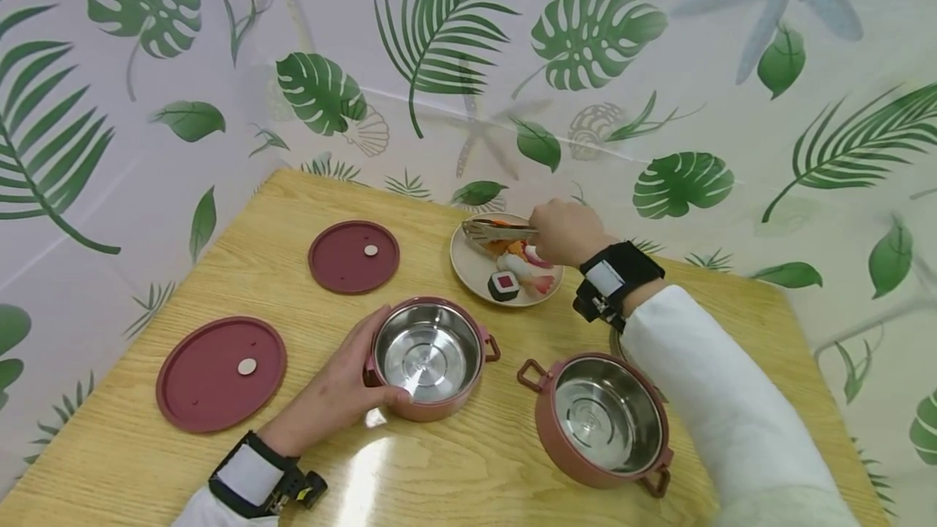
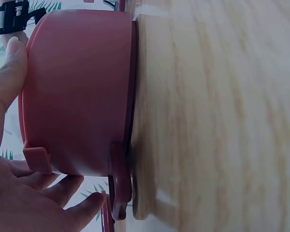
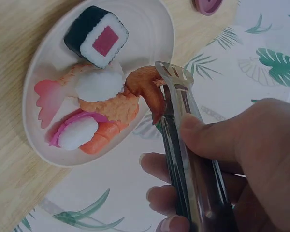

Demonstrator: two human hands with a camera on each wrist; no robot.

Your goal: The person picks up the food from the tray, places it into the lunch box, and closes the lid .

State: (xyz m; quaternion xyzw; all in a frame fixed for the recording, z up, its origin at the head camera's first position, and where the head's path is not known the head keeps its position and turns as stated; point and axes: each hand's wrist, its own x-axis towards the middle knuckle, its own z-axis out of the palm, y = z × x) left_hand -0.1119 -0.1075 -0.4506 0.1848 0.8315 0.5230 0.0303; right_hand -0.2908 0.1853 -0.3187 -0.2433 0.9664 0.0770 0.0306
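My left hand (image 1: 338,391) grips a small dark-pink pot (image 1: 442,411) around its left side, thumb at the near rim. The pot stands upright on the table, and its steel inside shows no food. My right hand (image 1: 569,233) holds metal tongs (image 1: 503,229) over a pale plate (image 1: 468,273) at the back. Between the tong tips, in the right wrist view, is a brown piece like a fried chicken wing (image 3: 147,87). On the plate lie a sushi roll (image 3: 97,36), a shrimp sushi (image 3: 48,104) and other sushi-like pieces (image 3: 77,134).
A larger matching pot (image 1: 578,458) stands uncovered at the right front. Two dark-red round lids (image 1: 340,263) (image 1: 212,385) lie on the left of the wooden table (image 1: 432,478). Under my right forearm, the edge of a round object (image 1: 616,343) shows, mostly hidden. A leaf-patterned cloth (image 1: 468,39) hangs behind.
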